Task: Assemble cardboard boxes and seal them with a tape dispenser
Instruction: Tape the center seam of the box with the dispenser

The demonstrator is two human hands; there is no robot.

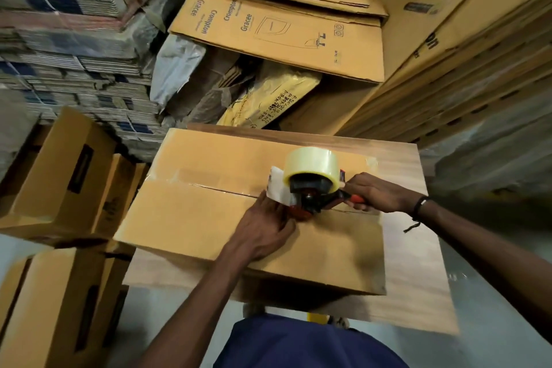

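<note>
Plain brown cardboard box [209, 218] (flaps shut), right hand [372, 193] grip clamped on tape dispenser [313, 188], left hand [264, 228] flat.

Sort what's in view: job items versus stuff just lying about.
In the job: cardboard box on the table, tape dispenser, left hand, right hand.

Lying about: printed flat cartons, assembled boxes, bundled cardboard stacks, yellow wrapped parcel.
</note>
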